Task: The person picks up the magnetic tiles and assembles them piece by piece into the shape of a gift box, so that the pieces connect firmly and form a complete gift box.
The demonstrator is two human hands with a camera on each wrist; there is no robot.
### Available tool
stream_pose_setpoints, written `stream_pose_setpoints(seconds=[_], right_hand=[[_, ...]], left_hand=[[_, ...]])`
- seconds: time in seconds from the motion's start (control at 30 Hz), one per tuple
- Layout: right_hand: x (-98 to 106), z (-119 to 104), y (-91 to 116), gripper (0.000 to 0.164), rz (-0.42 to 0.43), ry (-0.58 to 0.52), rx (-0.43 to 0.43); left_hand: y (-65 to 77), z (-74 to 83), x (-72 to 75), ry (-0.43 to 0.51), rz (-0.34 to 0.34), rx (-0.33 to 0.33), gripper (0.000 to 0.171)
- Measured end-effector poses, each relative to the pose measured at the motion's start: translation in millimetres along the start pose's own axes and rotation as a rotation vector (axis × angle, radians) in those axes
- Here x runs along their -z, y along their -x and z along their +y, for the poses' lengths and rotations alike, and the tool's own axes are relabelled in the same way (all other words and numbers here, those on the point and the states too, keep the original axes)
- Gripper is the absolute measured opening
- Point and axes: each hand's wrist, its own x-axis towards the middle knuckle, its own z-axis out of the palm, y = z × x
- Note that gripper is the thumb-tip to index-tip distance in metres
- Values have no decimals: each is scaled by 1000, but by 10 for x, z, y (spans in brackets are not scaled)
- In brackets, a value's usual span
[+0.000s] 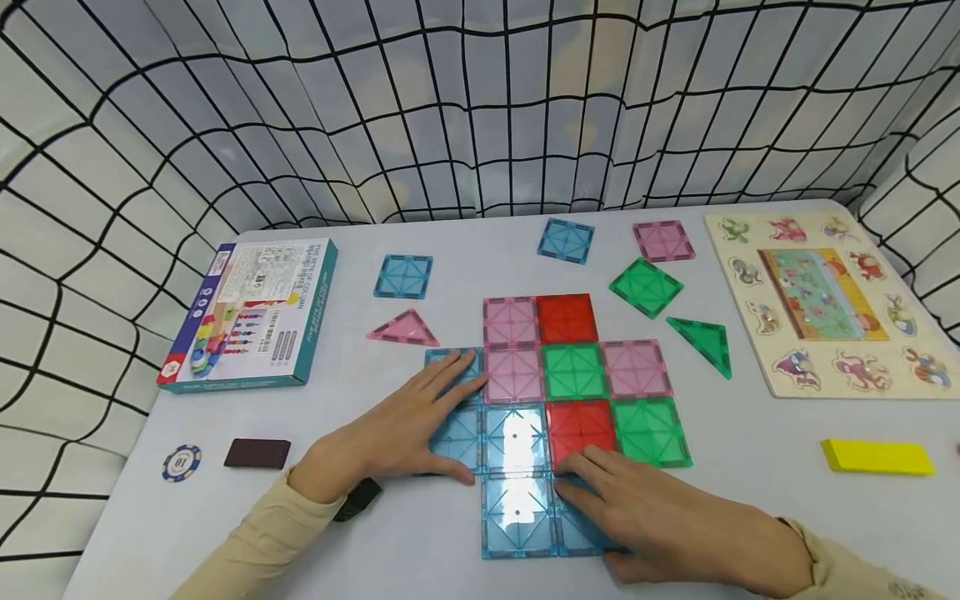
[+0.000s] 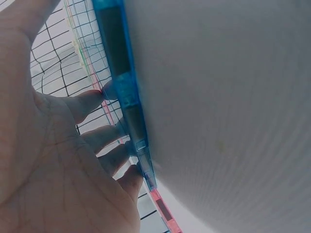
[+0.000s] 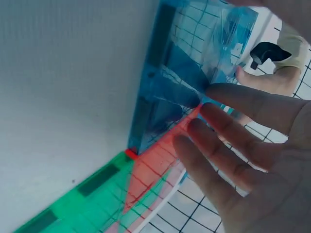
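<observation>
Flat magnetic tiles lie edge to edge on the white table. My left hand spreads its fingers over two blue tiles at the left side of the block, thumb low near their bottom edge. My right hand rests over the lower right blue tile, partly hiding it; its fingers extend toward the red tile. In the right wrist view, the straight fingers touch the tile faces. A green tile sits right of the red one. Pink tiles and another red tile form the upper part.
Loose blue, pink and green tiles lie behind the block. A boxed game stands left, an animal puzzle board right. A yellow block, dark block and poker chip lie nearby. Black netting surrounds the table.
</observation>
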Motion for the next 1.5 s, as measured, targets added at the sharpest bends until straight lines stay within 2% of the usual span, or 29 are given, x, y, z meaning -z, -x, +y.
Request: stream_pose_setpoints(seconds=[0.1,0.3,0.4,0.47,0.57,0.7,0.8,0.9,0.97,1.07,1.13,1.23,1.33,1.5], right_hand=[[3,27,-6,76,-7,-11,-24],[5,132,22,97,-30,-124,-140],[45,202,17,102,-64,-157,-157],[106,274,-26,97,-92,-205,-160],[192,446,-170,78,-87,-304,-148],[220,726,-402,59,-22,-367,-136],[191,870,-499,63,-11,-381,-131],[155,931,-524,69,-13,-403,-123],[142,938,-518,73,-13,-416,-132],[125,924,-504,75,-8,-433,-154],[119,915,-500,76,-6,-439,-160],[115,908,-505,76,-10,-437,-159],[120,907,-504,75,-6,-418,-143],[138,897,-509,73,0,-403,-127]], left_hand=[[5,1,15,2,1,7,116],[2,10,27,-10,8,-6,115],[6,13,22,-11,7,-12,116],[16,12,19,-5,3,-11,116],[48,5,14,29,4,7,112],[119,3,28,137,47,88,91],[191,-2,50,229,108,163,72],[278,-28,72,340,165,223,62],[330,-52,90,479,191,247,59],[382,-63,122,736,208,290,58],[388,-75,145,928,228,311,58],[367,-102,185,1142,261,360,58],[334,-129,229,1270,276,387,57],[341,-130,258,1349,289,431,59]])
